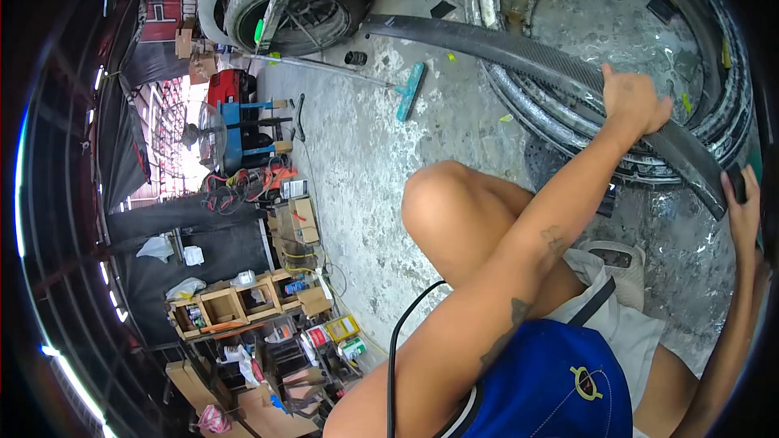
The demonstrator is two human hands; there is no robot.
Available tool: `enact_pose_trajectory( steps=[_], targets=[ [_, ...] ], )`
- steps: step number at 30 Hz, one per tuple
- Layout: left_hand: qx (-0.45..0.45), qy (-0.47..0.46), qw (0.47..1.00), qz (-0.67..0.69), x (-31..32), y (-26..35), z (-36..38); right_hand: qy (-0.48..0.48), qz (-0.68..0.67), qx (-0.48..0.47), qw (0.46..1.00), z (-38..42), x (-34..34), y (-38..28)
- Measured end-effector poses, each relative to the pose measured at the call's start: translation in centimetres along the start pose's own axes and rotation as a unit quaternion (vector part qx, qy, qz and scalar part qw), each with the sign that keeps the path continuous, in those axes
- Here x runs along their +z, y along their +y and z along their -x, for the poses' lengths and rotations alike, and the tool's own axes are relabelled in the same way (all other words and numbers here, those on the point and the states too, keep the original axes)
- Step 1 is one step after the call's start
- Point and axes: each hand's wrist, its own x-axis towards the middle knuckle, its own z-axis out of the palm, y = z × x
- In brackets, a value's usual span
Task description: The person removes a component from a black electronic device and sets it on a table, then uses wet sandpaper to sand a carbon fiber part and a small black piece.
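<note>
Stained concrete floor (365,162) of a cluttered workshop; left hand (633,101) grasping a carbon-fibre strip (503,49), right hand (742,207) gripping its end.

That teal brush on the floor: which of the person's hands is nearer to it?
Left. The left hand rests on the long black strip, right of the brush. The right hand grips the strip's far end, at the picture's right edge.
</note>
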Motion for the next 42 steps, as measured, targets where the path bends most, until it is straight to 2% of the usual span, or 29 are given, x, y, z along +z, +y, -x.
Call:
enact_pose_trajectory(
  steps=[1,2,4,5,6,8,9,10,12,13,16,17,18,20,21,24,25,28,29,31,32,34,35,37,39,41,42],
  targets=[
    [0.007,0.003,1.000,-0.001,0.1,0.2,-0.2,0.059,0.048,-0.043,0.996,-0.9,0.3,-0.4],
    [0.008,0.014,1.000,0.011,0.2,0.0,0.0,0.064,0.051,-0.043,0.996,-0.6,0.2,-0.1],
    [0.007,0.027,0.999,0.023,0.3,-0.1,0.0,0.011,0.070,0.009,0.997,0.3,0.1,0.5],
    [0.007,0.032,0.999,0.018,0.4,-0.1,0.1,-0.080,0.012,0.041,0.996,-0.5,-2.7,-3.6],
    [0.008,0.036,0.999,0.013,0.5,-0.3,0.0,-0.082,0.012,0.038,0.996,-0.5,-3.3,-3.1],
    [0.005,0.021,1.000,0.010,0.0,-0.2,-0.1,-0.151,-0.082,0.036,0.984,0.2,-3.1,-0.9],
    [0.006,0.004,1.000,0.005,-0.1,-0.2,0.1,0.049,-0.043,-0.028,0.997,1.3,-0.3,1.4],
    [0.005,-0.001,1.000,0.003,0.3,-0.4,0.3,0.047,-0.044,-0.023,0.998,0.8,0.1,1.0],
    [0.011,0.022,1.000,0.008,0.5,-0.2,-0.2,-0.032,0.039,0.013,0.999,-1.5,-0.7,-1.7],
    [0.015,0.025,1.000,0.009,0.6,-0.1,-0.2,-0.032,0.034,0.015,0.999,-1.5,-1.3,-3.0],
    [0.005,0.044,0.999,0.016,0.8,-0.4,0.0,-0.017,0.040,-0.004,0.999,0.3,-0.9,-0.6],
    [0.003,0.044,0.999,0.010,0.9,-0.4,-0.1,-0.061,-0.003,0.012,0.998,0.6,-1.4,-0.4],
    [0.003,0.041,0.999,0.002,1.1,-0.4,-0.3,-0.064,-0.005,0.011,0.998,0.3,-1.6,-0.1],
    [0.000,0.020,1.000,-0.004,0.5,-0.3,-0.2,-0.142,0.010,0.116,0.983,-0.2,-2.9,-2.8],
    [0.003,0.005,1.000,-0.009,0.1,-0.1,0.0,-0.144,0.010,0.120,0.982,-0.1,-2.5,-2.5],
    [0.008,0.017,1.000,0.005,0.2,-0.1,0.0,0.003,0.074,0.014,0.997,-0.4,-0.1,-0.1],
    [0.009,0.019,1.000,0.006,0.1,0.1,0.0,0.016,0.087,0.002,0.996,0.2,0.3,0.9],
    [0.002,0.020,1.000,0.004,-0.2,-0.2,0.2,-0.030,0.060,0.007,0.998,1.6,-0.1,2.8],
    [0.006,0.018,1.000,0.001,-0.2,-0.2,0.1,-0.033,0.060,0.005,0.998,0.8,-0.9,1.4],
    [0.010,0.006,1.000,-0.001,0.4,-0.4,0.2,-0.159,0.044,0.110,0.980,-0.9,-3.0,-3.0],
    [0.008,0.015,1.000,-0.003,0.5,-0.3,0.0,-0.158,0.045,0.116,0.980,-0.9,-2.2,-2.3],
    [0.010,0.027,1.000,-0.003,0.6,0.0,-0.2,0.004,0.068,0.016,0.998,-0.9,-0.2,-0.9],
    [0.011,0.034,0.999,0.006,0.6,0.0,-0.1,0.035,0.063,-0.007,0.997,-0.5,-0.2,-0.9],
    [0.007,0.044,0.999,0.013,-0.1,0.0,0.1,0.011,0.034,-0.004,0.999,0.6,-1.1,-0.8],
    [-0.002,-0.046,0.999,-0.006,-1.1,0.3,0.5,-0.020,0.005,-0.001,1.000,0.3,-1.5,-0.7],
    [0.004,0.016,0.998,-0.061,1.2,-0.2,-0.4,-0.146,0.005,0.055,0.988,0.0,-3.8,-1.7],
    [0.017,0.013,0.996,-0.086,1.1,-0.4,-0.6,-0.056,-0.032,-0.008,0.998,0.2,-2.0,0.3]
  ],
)
